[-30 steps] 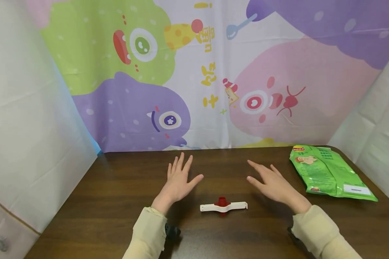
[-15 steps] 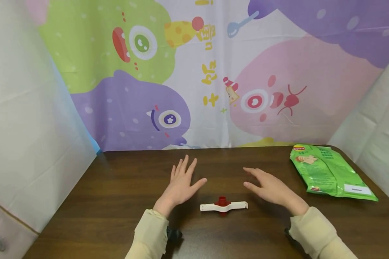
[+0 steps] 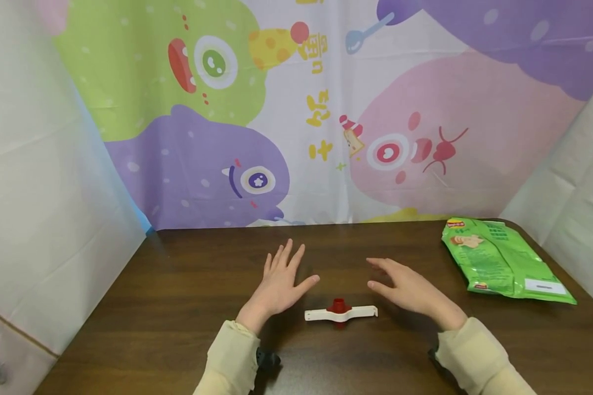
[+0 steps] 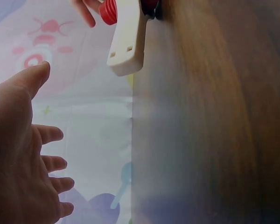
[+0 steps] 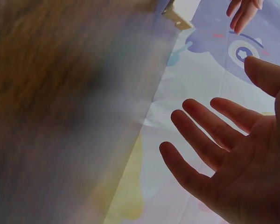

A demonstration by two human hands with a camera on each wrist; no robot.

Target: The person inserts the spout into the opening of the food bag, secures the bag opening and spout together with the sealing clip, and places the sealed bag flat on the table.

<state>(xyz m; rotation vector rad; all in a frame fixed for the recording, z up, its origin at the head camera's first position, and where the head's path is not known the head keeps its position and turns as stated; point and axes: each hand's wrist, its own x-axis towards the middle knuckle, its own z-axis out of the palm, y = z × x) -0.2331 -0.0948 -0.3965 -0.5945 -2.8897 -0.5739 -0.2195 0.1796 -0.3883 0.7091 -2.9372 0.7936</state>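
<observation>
A white bag clip (image 3: 363, 312) with a red threaded spout (image 3: 339, 305) at its middle lies crosswise on the dark wooden table (image 3: 168, 307). My left hand (image 3: 277, 288) hovers to its left, fingers spread and thumb out, holding nothing. On the other side, my right hand (image 3: 410, 286) hangs above the table with fingers extended and nothing in its grasp. In the left wrist view the white clip (image 4: 127, 39) appears beyond the thumb of the left hand (image 4: 18, 154). The right wrist view shows the right hand (image 5: 242, 158) palm-on, with the clip's end (image 5: 182, 14) at the top.
A green snack bag (image 3: 506, 260) lies at the back right of the table. Behind the table hangs a cartoon-printed cloth (image 3: 321, 192), and white cloth walls (image 3: 79, 181) stand at both sides.
Both hands have drifted inward, the left to the right and the right to the left, and slightly toward the near edge. The clip and the green bag stay in place.
</observation>
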